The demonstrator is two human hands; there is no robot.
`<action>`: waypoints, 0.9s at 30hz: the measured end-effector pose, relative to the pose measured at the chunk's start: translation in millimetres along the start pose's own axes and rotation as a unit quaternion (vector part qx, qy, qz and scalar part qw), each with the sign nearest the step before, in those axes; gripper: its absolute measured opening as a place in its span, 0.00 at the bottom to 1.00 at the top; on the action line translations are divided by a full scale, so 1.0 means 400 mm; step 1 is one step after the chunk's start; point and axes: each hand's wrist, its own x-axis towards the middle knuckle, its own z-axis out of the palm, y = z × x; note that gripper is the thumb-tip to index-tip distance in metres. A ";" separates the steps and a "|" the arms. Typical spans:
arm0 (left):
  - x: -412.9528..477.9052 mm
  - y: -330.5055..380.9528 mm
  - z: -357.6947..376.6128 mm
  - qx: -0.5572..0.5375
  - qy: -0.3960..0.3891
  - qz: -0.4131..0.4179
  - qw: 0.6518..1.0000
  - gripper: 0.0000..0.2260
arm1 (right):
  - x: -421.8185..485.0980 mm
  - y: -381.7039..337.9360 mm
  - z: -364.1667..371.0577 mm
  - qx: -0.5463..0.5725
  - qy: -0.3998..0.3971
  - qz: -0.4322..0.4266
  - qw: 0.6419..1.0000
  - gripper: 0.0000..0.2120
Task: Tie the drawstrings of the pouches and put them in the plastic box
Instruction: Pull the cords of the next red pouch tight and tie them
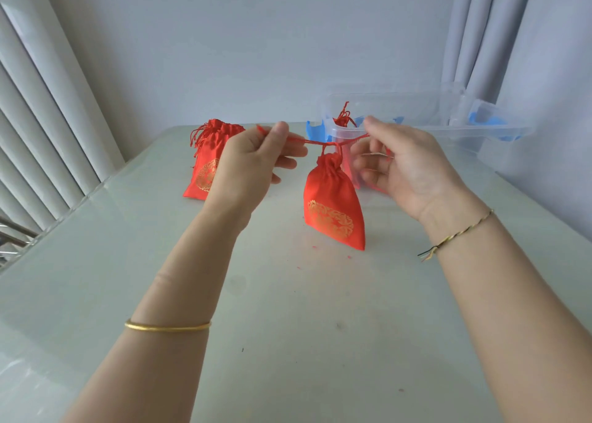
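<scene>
head cam: left grip (256, 163) pinches one end of the red drawstring (315, 141) btw thumb and forefinger. right grip (407, 169) pinches the other end the same way, other fingers loosely curled. cord runs taut and near level btw the two. the red pouch (333, 208) hangs from its middle, mouth gathered tight, tilted a bit, bottom corner at or just above the bench (288, 326); can't tell if it touches. just behind the right grip sits the clear plastic box (426, 102), open on top, w/ blue latches (315, 131) at the ends. at least one tied pouch (344, 120) w/ tassel ends shows inside. to the left, behind the left grip, a small pile of loose pouches (205, 169) lies on the bench, strings slack.

progress, my read: mid-task. one or more are boxed. this one is cinched and prob being knotted, then it goes in the box. the left pile is not yet done.

writing: none legible. each pouch has a round gold emblem, too fine to read; no brand visible on the box.
</scene>
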 end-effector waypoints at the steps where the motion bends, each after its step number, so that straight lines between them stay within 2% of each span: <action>1: 0.000 -0.001 0.000 -0.004 0.004 -0.016 1.000 0.15 | 0.000 -0.001 -0.003 0.058 -0.016 0.020 0.998 0.24; 3: 0.001 -0.005 -0.001 -0.012 0.008 -0.050 0.999 0.17 | 0.001 0.000 -0.003 0.177 -0.053 0.050 0.981 0.21; 5: 0.003 -0.011 -0.006 -0.016 0.013 -0.080 0.997 0.20 | 0.002 0.003 -0.005 0.226 -0.066 0.060 0.970 0.18; 7: 0.008 -0.014 -0.014 -0.042 0.039 -0.099 0.993 0.22 | 0.006 0.011 -0.009 0.194 -0.047 0.062 0.978 0.17; 10: 0.012 -0.014 -0.014 -0.122 0.068 -0.116 0.983 0.21 | 0.013 0.042 -0.017 0.091 -0.009 0.086 0.992 0.17; 13: 0.008 -0.010 0.005 -0.265 0.002 -0.118 0.957 0.20 | 0.013 0.061 -0.019 0.033 0.008 0.097 0.995 0.17; 15: 0.005 -0.004 0.015 -0.306 -0.048 -0.111 0.944 0.19 | 0.010 0.054 -0.018 0.022 0.001 0.086 0.996 0.17; 18: -0.003 0.005 0.021 -0.181 -0.101 -0.094 0.974 0.11 | 0.006 0.032 -0.012 0.032 -0.029 0.056 0.997 0.19; 20: -0.010 0.005 0.025 -0.104 -0.149 -0.089 0.979 0.06 | 0.001 0.019 0.000 0.024 -0.047 0.032 0.998 0.19; 23: -0.022 0.009 0.032 -0.019 -0.201 -0.070 0.977 0.07 | -0.008 0.009 0.022 -0.030 -0.057 -0.007 0.998 0.16; 27: -0.023 0.012 0.039 0.007 -0.190 -0.052 0.980 0.07 | -0.014 0.005 0.035 -0.093 -0.047 -0.032 0.994 0.16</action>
